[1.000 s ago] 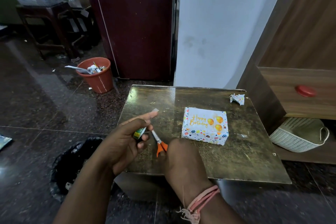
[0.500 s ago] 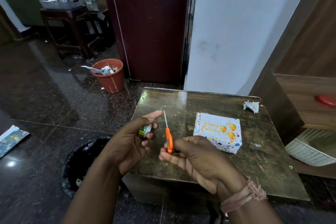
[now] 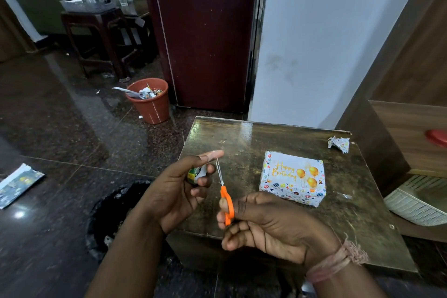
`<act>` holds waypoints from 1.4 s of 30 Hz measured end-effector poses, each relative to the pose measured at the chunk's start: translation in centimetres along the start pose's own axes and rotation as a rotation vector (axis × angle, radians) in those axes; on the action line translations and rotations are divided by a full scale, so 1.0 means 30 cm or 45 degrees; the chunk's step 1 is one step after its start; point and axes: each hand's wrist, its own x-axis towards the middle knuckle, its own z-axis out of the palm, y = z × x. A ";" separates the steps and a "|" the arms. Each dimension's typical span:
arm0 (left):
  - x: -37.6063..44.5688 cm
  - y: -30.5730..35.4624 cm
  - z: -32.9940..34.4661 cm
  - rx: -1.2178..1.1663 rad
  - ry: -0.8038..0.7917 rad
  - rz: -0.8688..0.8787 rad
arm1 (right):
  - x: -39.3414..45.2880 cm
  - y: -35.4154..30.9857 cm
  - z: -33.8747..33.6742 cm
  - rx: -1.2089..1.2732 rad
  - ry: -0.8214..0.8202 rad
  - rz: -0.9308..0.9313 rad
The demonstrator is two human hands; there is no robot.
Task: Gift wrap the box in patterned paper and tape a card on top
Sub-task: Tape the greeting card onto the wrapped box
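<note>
Table (image 3: 242, 143) bare btwn hands & wrapped box (image 3: 292, 178); paper scrap (image 3: 338, 144) far corner

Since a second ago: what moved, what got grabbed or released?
The right hand turned palm-up and swung the orange scissors from pointing left to blades up, beside the tape strip on the left hand. That hand keeps gripping the tape roll. Nothing released. The wrapped box stayed put.
</note>
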 end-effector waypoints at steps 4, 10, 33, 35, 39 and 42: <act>-0.003 -0.003 0.001 0.017 -0.046 -0.016 | -0.001 -0.001 -0.011 -0.012 -0.027 -0.006; -0.010 -0.009 -0.005 0.068 -0.150 -0.056 | -0.006 -0.008 -0.020 -0.031 -0.042 -0.051; 0.014 0.005 -0.019 -0.066 0.002 0.196 | 0.041 0.028 -0.066 -0.833 0.603 -0.129; 0.013 0.004 -0.017 -0.063 -0.017 0.208 | 0.061 0.053 -0.045 -1.263 0.818 -0.115; 0.006 -0.003 -0.008 -0.045 -0.088 0.226 | 0.096 0.093 0.020 -1.671 1.062 -0.209; 0.001 -0.004 -0.003 -0.013 -0.212 0.234 | 0.093 0.104 0.043 -1.797 1.052 -0.226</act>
